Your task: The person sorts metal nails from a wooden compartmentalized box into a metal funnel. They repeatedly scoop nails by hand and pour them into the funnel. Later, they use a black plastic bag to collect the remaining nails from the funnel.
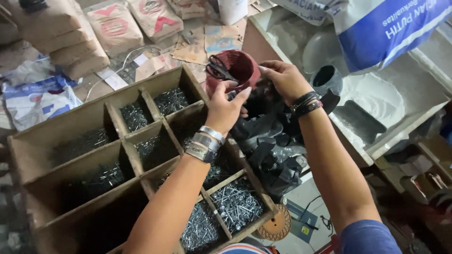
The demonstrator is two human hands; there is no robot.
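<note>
My left hand (227,107) and my right hand (282,80) are both up over the right side of a wooden divided box (117,124), their fingers pinching a bundle of black plastic bags (270,136) that hangs down between them. Just behind the hands stands a dark red cup (238,66) with black-handled scissors (219,69) resting in it. Silver bangles sit on my left wrist, dark bracelets on my right.
The box's compartments hold heaps of grey nails (235,204). Paper sacks (113,23) lie on the floor beyond. A white bin of powder (376,94) with a black scoop (327,80) is to the right. An orange cutting disc (277,225) lies below the box.
</note>
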